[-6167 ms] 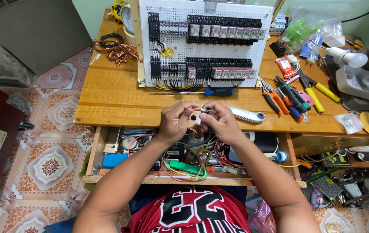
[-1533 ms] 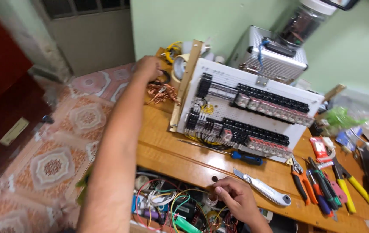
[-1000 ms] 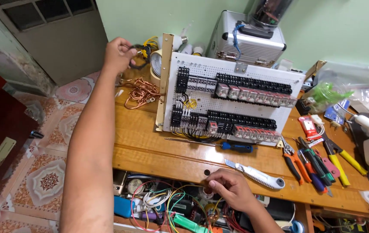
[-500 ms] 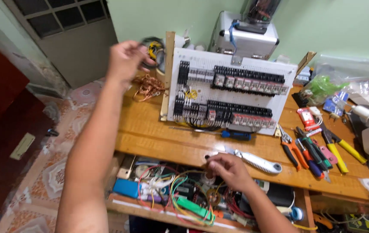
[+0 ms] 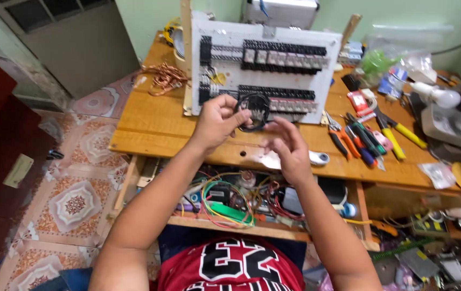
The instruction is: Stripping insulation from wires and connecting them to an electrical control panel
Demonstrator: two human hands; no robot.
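Your left hand (image 5: 217,121) held a small coil of black wire (image 5: 255,110), fingers pinched on its left edge, raised above the wooden surface (image 5: 155,124) in front of the white relay panel (image 5: 265,70). Your right hand (image 5: 287,145) hovered just beside the coil (fingers loosely spread, gripping nothing, blurred). Copper wire bundle (image 5: 163,78) lay left of the panel. Pliers and screwdrivers (image 5: 368,137) lay right. Tangled coloured wires (image 5: 228,199) filled the shelf below.

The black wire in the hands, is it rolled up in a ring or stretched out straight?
Rolled up. The black wire forms a round coil, pinched by the left hand, with the right hand just beside it.
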